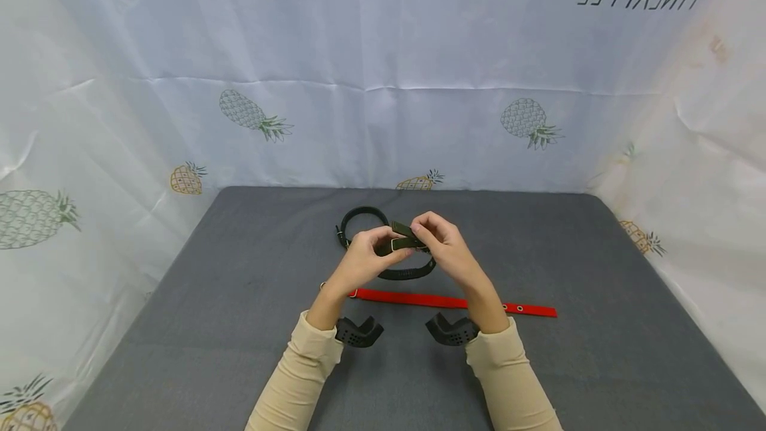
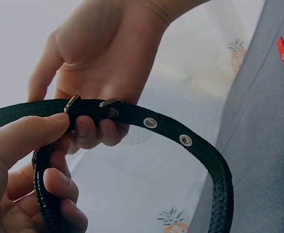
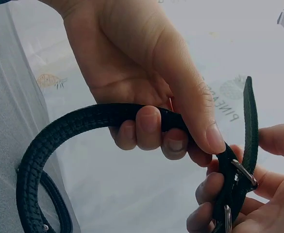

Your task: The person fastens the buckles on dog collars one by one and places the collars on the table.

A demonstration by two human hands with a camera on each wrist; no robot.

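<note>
Beige sleeves (image 1: 293,378) rise from the bottom edge of the head view, cut off there, with a black wrist device (image 1: 451,330) on the inner side of each wrist. Both arms cross over a red strap (image 1: 413,298) on the grey table (image 1: 239,351), so parts of it are covered; its eyeleted end shows right of centre, and it runs out of frame at the far right of the left wrist view. Above the left hand (image 1: 362,261) a black collar (image 1: 364,210) curves on the table, partly screened by the hands, while a pale curtain (image 1: 359,132) with pineapples fills the upper frame. At the centre, between the hands, is a dark green collar (image 1: 407,243) — the left grips it with the thumb against a silver buckle (image 2: 72,104), the right hand (image 1: 447,251) grips it too, fingers curled round the band. Two eyelets (image 2: 150,123) show clearly on it, and its loop leaves the left wrist view at the bottom. Fingers hide part of the buckled stretch; whether the dark curve under the hands in the head view belongs to this collar — I cannot tell.
</note>
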